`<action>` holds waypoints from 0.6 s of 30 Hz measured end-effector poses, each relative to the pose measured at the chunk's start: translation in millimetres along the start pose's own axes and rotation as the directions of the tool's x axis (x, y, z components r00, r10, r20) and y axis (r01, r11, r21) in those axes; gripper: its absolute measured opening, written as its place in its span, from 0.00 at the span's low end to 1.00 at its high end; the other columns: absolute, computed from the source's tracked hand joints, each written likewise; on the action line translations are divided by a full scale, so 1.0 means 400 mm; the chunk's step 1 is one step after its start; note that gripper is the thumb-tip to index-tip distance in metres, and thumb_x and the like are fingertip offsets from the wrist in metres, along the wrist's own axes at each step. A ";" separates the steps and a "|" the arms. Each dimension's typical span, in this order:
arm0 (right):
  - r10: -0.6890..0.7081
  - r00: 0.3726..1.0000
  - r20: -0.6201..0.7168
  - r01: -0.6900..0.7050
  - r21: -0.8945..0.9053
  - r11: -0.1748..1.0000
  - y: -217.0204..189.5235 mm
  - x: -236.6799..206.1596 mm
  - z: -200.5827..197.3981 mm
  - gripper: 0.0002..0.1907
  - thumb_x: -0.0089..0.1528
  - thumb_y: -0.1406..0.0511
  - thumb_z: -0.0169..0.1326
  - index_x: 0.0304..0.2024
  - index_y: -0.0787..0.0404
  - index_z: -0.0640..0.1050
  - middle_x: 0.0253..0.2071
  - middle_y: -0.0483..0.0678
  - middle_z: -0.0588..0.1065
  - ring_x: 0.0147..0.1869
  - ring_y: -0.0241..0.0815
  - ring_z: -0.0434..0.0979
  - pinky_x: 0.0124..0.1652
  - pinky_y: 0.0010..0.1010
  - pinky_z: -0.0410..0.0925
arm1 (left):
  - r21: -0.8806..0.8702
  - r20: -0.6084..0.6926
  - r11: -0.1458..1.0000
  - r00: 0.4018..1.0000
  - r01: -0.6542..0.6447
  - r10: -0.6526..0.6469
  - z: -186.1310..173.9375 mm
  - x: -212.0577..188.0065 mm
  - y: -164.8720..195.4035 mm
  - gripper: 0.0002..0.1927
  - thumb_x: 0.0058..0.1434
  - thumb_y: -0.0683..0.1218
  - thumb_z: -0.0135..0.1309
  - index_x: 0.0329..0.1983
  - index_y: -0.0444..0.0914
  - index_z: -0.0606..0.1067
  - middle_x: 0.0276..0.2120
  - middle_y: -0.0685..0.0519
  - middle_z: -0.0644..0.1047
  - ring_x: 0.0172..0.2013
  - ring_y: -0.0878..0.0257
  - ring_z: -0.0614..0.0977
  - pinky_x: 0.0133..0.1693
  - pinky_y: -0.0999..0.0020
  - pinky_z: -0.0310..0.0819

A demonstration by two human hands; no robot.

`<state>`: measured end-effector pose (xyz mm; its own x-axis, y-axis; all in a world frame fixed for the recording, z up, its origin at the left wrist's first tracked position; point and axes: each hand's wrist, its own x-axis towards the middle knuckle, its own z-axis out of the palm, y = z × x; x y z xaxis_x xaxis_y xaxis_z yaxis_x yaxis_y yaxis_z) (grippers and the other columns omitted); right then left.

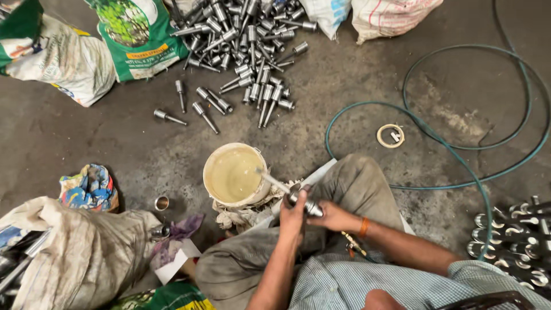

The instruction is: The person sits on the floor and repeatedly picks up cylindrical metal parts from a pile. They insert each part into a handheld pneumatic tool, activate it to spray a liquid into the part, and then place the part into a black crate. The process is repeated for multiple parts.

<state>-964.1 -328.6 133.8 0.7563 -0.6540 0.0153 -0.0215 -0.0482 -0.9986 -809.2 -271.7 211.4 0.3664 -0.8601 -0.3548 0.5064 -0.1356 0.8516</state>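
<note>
My left hand (294, 213) and my right hand (334, 217) both grip one metal stepped shaft part (309, 205) over my knee. Its thin pin end (274, 181) points up-left and reaches over the rim of a white bucket (213, 162) filled with a pale, cloudy liquid. The bucket stands on a wad of dirty cloth (241, 216). An orange band sits on my right wrist.
A big heap of similar metal shafts (247, 40) lies ahead, with a few strays (201, 106). More finished parts (516, 241) are stacked at the right. A green hose (459, 152) loops over the floor near a tape ring (390, 136). Sacks (63, 57) and rags (89, 186) lie left.
</note>
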 end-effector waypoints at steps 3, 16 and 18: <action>0.146 0.989 -0.034 -0.146 0.006 0.989 -0.021 0.009 -0.049 0.11 0.60 0.63 0.66 0.38 0.63 0.79 0.30 0.38 0.74 0.34 0.28 0.69 0.33 0.25 0.69 | 0.102 0.071 0.995 0.997 -0.019 0.012 -0.018 -0.029 0.035 0.31 0.55 0.46 0.66 0.60 0.36 0.70 0.53 0.55 0.79 0.54 0.65 0.79 0.55 0.68 0.74; 0.117 0.991 -0.069 -0.120 -0.046 0.992 -0.003 0.014 -0.077 0.11 0.58 0.67 0.65 0.33 0.63 0.75 0.26 0.38 0.70 0.32 0.29 0.67 0.31 0.27 0.66 | 0.052 0.153 0.995 0.985 -0.085 0.076 0.052 0.019 0.068 0.39 0.59 0.45 0.62 0.72 0.35 0.60 0.54 0.43 0.75 0.53 0.54 0.78 0.56 0.53 0.74; 0.113 0.990 -0.081 -0.113 -0.005 0.994 0.011 0.011 -0.111 0.12 0.60 0.67 0.66 0.32 0.64 0.75 0.25 0.39 0.69 0.29 0.29 0.66 0.27 0.27 0.65 | 0.058 0.095 0.998 0.995 0.001 -0.006 0.004 0.006 0.124 0.47 0.52 0.44 0.63 0.74 0.43 0.55 0.46 0.42 0.75 0.48 0.51 0.80 0.52 0.49 0.78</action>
<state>-989.8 -365.4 131.8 0.6938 -0.7141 -0.0932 -0.1107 0.0222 -0.9936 -784.5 -281.2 253.7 0.2874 -0.9022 -0.3217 0.4607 -0.1642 0.8722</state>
